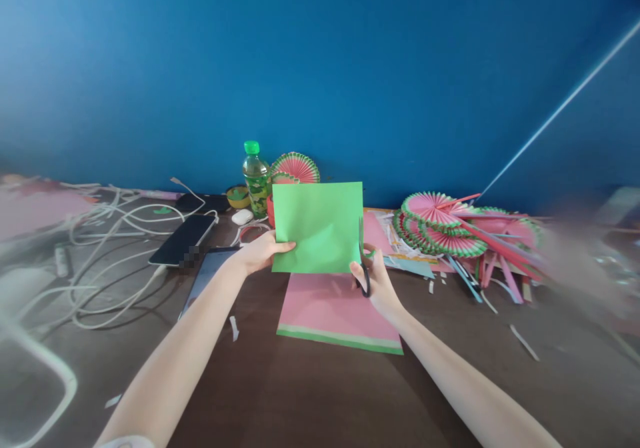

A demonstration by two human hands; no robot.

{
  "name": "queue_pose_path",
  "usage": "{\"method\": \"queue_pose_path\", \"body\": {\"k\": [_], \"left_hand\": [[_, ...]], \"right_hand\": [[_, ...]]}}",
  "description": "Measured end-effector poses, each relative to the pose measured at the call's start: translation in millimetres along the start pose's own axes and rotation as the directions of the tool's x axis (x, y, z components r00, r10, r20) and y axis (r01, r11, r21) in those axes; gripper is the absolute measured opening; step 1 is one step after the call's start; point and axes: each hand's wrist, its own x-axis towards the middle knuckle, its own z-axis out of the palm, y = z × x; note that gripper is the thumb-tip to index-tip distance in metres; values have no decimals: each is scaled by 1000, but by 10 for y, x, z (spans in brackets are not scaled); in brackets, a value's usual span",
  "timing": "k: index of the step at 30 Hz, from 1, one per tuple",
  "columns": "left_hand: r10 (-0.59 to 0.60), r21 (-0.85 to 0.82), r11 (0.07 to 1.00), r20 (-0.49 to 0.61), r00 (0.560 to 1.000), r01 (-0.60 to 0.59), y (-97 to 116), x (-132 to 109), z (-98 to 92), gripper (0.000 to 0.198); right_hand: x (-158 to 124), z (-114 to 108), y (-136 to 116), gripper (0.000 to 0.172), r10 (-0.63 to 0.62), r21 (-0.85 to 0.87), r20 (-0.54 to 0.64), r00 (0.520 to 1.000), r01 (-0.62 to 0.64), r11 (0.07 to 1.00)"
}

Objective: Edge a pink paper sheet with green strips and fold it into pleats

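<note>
A sheet of green paper (318, 225) is held up in front of me. My left hand (261, 252) pinches its lower left edge, thumb on the near face. At the lower right edge is my right hand (375, 278), gripping a pair of scissors (366, 281) with dark and green handles. The scissor blades point up along the paper's right edge; whether they are apart or closed I cannot tell. Below, a pink sheet (335, 308) with a white and green strip along its near edge lies flat on the brown table (300, 395).
Left are tangled white cables (110, 261), a phone (184, 240) and a tablet (207, 275). Behind the paper stand a green-capped bottle (257, 181) and a pleated paper fan (297, 167). More pink and green fans (445, 225) pile up at right, near paper scraps (431, 287).
</note>
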Motion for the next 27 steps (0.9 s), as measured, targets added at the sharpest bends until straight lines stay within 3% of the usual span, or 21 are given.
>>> {"method": "queue_pose_path", "body": {"k": [10,27], "left_hand": [[-9,-33,999,-1,1000,9,-4,2,14,49],[-14,24,1000,-17,1000,15,-21,-8,34,57]], "right_hand": [[8,-17,36,43,-16,-85,-14,1000,15,996],[-14,27,43,45,23,-57,-46,999,-26,998]]}}
